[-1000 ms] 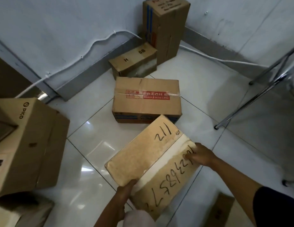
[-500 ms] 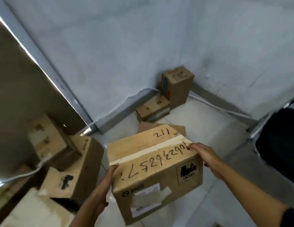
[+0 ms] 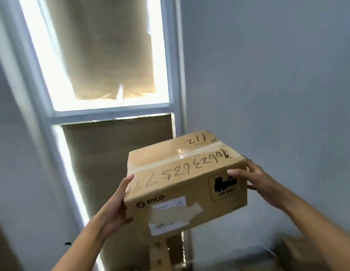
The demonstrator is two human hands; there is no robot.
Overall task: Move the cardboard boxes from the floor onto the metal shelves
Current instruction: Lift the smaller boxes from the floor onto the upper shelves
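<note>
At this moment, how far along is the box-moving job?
Done: nothing visibly shelved; no metal shelf is in view. In hand: the cardboard box is carried off the floor, left hand and right hand on opposite ends. Left: setting it on a shelf.

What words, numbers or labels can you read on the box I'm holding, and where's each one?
On the cardboard box:
"PICO": near side, lower left.
"UN 3481": near side, framed mark on the right.
"211": handwritten on top, far edge.
Long handwritten number across the top: digits unclear.
White label under tape, near side: too blurred to read.
</note>
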